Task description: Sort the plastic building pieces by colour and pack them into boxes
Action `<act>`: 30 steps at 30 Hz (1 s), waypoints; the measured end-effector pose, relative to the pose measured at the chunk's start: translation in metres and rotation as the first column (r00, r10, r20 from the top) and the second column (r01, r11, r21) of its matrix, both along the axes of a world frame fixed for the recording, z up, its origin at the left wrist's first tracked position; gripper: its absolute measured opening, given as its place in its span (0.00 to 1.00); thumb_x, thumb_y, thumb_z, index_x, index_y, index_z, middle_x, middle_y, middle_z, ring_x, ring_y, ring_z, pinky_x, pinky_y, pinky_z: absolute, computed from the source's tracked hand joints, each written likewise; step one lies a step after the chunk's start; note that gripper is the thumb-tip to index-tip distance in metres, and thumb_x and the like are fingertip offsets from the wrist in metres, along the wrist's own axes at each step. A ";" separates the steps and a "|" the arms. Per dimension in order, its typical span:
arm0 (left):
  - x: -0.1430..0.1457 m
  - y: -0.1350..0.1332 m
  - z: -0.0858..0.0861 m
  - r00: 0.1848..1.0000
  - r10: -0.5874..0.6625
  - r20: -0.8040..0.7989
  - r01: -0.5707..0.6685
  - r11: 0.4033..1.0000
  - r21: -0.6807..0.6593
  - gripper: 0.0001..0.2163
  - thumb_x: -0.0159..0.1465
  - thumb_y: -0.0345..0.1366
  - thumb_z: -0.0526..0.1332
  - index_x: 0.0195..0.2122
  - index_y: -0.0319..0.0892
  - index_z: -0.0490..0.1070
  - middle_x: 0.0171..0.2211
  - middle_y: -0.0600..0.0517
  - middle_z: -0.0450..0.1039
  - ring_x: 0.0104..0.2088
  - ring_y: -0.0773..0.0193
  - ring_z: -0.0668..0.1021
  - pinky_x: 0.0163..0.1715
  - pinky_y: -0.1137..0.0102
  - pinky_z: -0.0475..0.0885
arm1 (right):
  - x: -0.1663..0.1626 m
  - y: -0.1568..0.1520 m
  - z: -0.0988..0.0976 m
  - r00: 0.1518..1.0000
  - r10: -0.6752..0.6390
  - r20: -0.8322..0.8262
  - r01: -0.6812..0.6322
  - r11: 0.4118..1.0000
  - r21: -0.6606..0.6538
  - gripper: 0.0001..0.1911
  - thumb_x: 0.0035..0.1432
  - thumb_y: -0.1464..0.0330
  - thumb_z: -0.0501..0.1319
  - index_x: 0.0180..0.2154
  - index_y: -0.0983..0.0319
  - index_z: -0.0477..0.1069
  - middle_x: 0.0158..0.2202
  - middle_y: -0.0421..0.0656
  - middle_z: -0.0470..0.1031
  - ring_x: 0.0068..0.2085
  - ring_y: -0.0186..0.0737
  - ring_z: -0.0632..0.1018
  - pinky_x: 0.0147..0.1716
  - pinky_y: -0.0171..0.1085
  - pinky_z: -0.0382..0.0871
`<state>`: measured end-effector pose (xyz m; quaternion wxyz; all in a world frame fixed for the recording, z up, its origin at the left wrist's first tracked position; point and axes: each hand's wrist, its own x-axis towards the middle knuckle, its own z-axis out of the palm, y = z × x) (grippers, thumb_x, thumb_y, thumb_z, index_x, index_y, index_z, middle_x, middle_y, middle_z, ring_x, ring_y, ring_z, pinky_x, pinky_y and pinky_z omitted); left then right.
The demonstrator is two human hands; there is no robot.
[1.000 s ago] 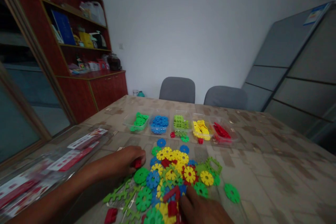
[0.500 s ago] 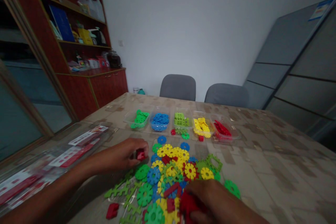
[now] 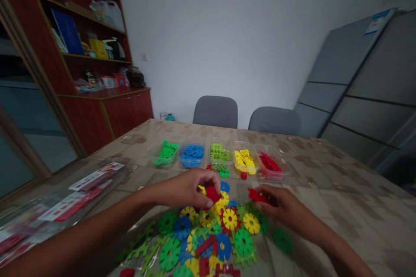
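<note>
Above the far part of a mixed pile, my left hand is closed on a red plastic building piece. Opposite it, to the right, my right hand grips another red plastic piece, held by its fingertips. The hands are apart. Below them lie notched discs in several colours, among them a yellow disc, a green disc and a blue disc. Light green toothed strips spread at the pile's left. A red bar rests on top near the front.
Several clear tubs stand in a row beyond the pile, sorted by colour, from a green-filled tub to a red-filled tub. A small red block sits before the yellow pieces. Clear plastic packaging lies left. Two grey chairs stand behind.
My left hand has moved right, over the pile, with a red piece. My right hand has risen from the near pile to the far right side, carrying red. The view has shifted slightly.
</note>
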<state>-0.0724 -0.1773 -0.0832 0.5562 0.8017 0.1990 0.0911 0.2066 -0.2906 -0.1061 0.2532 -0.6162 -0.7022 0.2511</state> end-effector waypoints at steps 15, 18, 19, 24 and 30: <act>0.215 0.072 -0.014 0.937 0.335 0.099 -0.348 0.875 0.337 0.14 0.69 0.39 0.60 0.53 0.40 0.68 0.52 0.45 0.70 0.47 0.55 0.76 0.45 0.56 0.74 | 0.103 0.048 0.001 0.879 -0.394 -0.267 0.448 0.875 0.183 0.19 0.55 0.55 0.57 0.38 0.62 0.75 0.29 0.46 0.79 0.31 0.45 0.79 0.32 0.42 0.74; 0.189 0.063 -0.018 0.940 0.321 0.113 -0.339 0.858 0.386 0.11 0.67 0.34 0.62 0.50 0.39 0.71 0.49 0.45 0.72 0.46 0.56 0.76 0.46 0.57 0.73 | 0.107 0.040 0.011 0.901 -0.379 -0.208 0.417 0.890 0.184 0.21 0.56 0.56 0.56 0.42 0.64 0.74 0.31 0.47 0.79 0.31 0.44 0.78 0.32 0.40 0.72; 0.175 0.058 -0.018 0.948 0.299 0.112 -0.319 0.862 0.393 0.10 0.65 0.30 0.62 0.48 0.38 0.72 0.47 0.45 0.74 0.45 0.56 0.77 0.46 0.60 0.72 | 0.106 0.038 0.015 0.914 -0.360 -0.184 0.392 0.903 0.177 0.21 0.57 0.56 0.55 0.43 0.64 0.74 0.32 0.47 0.79 0.31 0.44 0.78 0.32 0.40 0.71; 0.087 0.021 -0.007 0.992 0.112 0.064 -0.128 0.914 0.385 0.09 0.60 0.27 0.62 0.42 0.41 0.76 0.39 0.52 0.79 0.37 0.62 0.78 0.37 0.72 0.71 | 0.069 0.036 0.024 0.993 -0.101 -0.062 0.106 0.992 0.074 0.17 0.56 0.58 0.58 0.38 0.62 0.77 0.36 0.47 0.80 0.33 0.44 0.77 0.33 0.39 0.70; -0.019 -0.027 -0.001 0.992 -0.003 -0.128 0.068 0.862 0.502 0.10 0.65 0.33 0.61 0.47 0.44 0.73 0.44 0.50 0.76 0.43 0.60 0.77 0.44 0.69 0.68 | -0.004 0.026 0.024 0.979 0.199 0.042 -0.196 0.978 -0.066 0.12 0.59 0.67 0.58 0.42 0.64 0.76 0.38 0.47 0.79 0.37 0.44 0.77 0.37 0.39 0.69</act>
